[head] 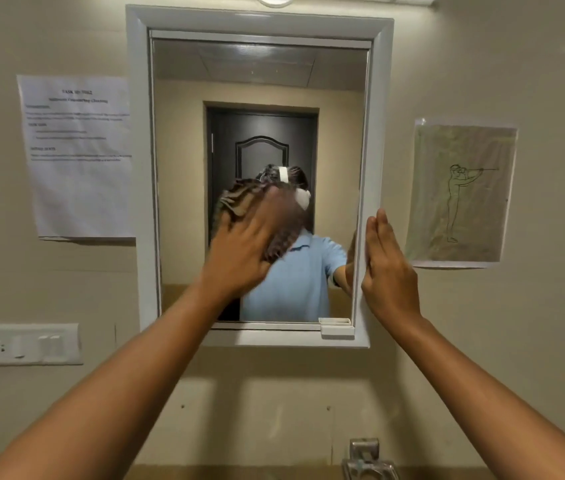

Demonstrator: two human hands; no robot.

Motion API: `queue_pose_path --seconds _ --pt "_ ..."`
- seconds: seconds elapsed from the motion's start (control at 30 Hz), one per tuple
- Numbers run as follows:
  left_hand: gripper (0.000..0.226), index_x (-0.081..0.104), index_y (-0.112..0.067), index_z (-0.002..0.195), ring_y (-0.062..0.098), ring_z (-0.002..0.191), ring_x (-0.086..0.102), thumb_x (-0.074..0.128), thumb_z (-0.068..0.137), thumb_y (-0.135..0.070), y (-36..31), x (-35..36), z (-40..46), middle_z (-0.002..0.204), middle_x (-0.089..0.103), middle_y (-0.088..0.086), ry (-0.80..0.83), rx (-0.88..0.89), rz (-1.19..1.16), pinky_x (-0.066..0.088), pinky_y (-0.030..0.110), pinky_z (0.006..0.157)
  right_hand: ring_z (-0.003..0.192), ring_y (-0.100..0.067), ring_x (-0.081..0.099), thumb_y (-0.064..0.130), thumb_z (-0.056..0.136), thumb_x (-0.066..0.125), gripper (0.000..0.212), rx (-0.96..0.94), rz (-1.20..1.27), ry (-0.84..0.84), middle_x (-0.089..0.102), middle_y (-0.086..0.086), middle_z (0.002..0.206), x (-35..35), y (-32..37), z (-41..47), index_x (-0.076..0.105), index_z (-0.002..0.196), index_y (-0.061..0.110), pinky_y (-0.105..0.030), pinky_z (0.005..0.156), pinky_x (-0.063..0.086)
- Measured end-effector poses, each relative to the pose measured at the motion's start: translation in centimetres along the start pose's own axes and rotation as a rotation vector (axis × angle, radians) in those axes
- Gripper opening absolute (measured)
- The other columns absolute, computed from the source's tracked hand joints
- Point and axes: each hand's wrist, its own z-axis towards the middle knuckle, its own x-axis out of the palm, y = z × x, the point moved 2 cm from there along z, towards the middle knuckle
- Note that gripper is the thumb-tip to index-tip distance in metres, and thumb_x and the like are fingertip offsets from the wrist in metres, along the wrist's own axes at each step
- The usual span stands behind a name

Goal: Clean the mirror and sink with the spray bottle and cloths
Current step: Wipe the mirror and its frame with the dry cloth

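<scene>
Paper notice taped left of mirror. Left hand presses brown cloth flat against glass near centre, fingers straight and spread over it (cloth edge blurred). Bare glass above and either side. Right hand flat on white frame, fingers straight, together. Drawing beyond.

Place: a washroom.
Mirror: white-framed mirror on a beige wall, reflecting a dark panelled door.
Fittings: metal tap below it; switch-and-socket plate at left.
Wall: taped printed sheet.
</scene>
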Motion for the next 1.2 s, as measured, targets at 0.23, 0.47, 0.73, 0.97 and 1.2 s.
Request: queue_pose_path --seconds 0.23,0.47,0.73,0.97,1.2 --pt "0.082 -0.009 -0.014 0.153 0.020 0.149 -0.014 0.024 0.093 -0.059 4.8 -0.8 -4.7 0.162 -0.014 0.005 0.018 -0.311 -0.065 -0.005 0.052 0.119 0.145 -0.029 0.030 0.038 0.088 0.017 0.074 0.090 -0.026 -0.077 0.019 -0.012 0.162 1.0 1.5 0.0 0.026 0.152 0.003 -0.033 0.088 0.051" --pt "0.084 -0.009 -0.012 0.153 0.021 0.149 -0.015 0.041 0.096 -0.046 2.1 2.5 -10.8 0.161 -0.018 0.006 0.000 -0.454 -0.128 -0.008 0.053 0.117 0.144 -0.030 0.034 0.039 0.084 0.013 0.078 0.091 -0.053 -0.021 0.017 -0.011 0.162 0.6 1.6 -0.5 0.026 0.152 0.004 -0.032 0.073 0.054" --pt "0.084 -0.009 -0.013 0.153 0.019 0.148 -0.017 0.038 0.096 -0.053 -5.1 3.5 -7.0 0.161 -0.018 0.005 0.053 -0.303 -0.174 0.000 0.058 0.117 0.138 -0.029 0.044 0.028 0.081 0.018 0.074 0.046 -0.045 0.024 0.020 -0.007 0.162 -0.2 0.9 -1.7 0.030 0.152 0.007 -0.032 0.067 0.053" --pt "0.078 0.001 -0.013 0.154 0.017 0.150 0.003 0.034 0.095 -0.051 -13.1 3.3 -2.0 0.163 -0.004 0.003 0.074 0.001 -0.158 0.006 0.052 0.119 0.134 -0.026 0.049 -0.008 0.081 0.051 0.084 0.028 -0.018 0.065 0.012 0.006 0.164 -0.1 -0.5 -2.5 0.021 0.156 0.018 -0.032 0.066 0.054" --pt "0.073 0.000 -0.016 0.155 0.017 0.150 -0.002 0.030 0.098 -0.051 -13.9 4.7 -4.5 0.163 -0.005 0.001 0.144 0.187 -0.167 0.012 0.049 0.119 0.107 -0.026 0.066 -0.004 0.085 0.052 0.084 0.049 0.010 0.100 0.013 0.011 0.163 -0.1 -1.4 -4.0 0.018 0.156 0.025 -0.032 0.062 0.052"
